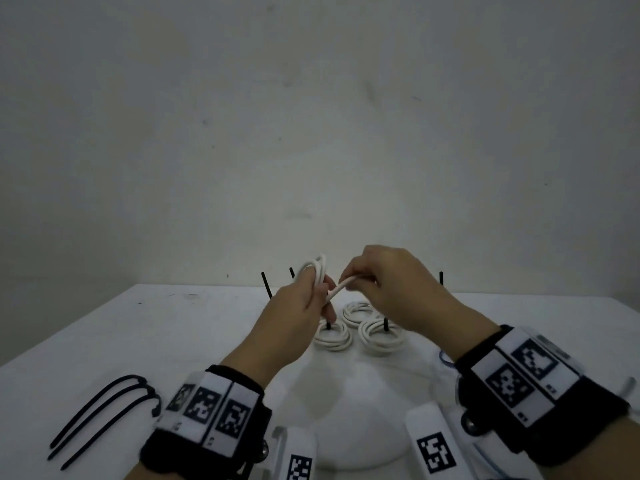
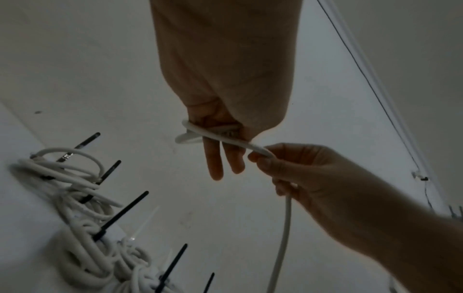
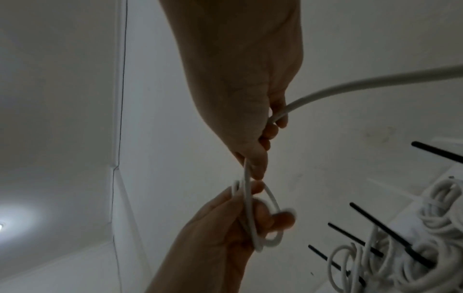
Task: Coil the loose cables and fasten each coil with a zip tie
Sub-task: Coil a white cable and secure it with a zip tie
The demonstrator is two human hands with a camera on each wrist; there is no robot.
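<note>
I see a white bench (image 1: 145, 327) against a bare grey-white wall (image 1: 242, 133), with three loose black zip ties (image 1: 100, 407) lying at its left edge. My left hand (image 1: 294, 306) has its fingers curled round a small coil of white cable (image 1: 317, 268), held up over the bench, and my right hand (image 1: 391, 282) pinches the cable's free run just beside it. Below them three tied coils (image 1: 379, 336) lie together (black tie tails standing upright).
</note>
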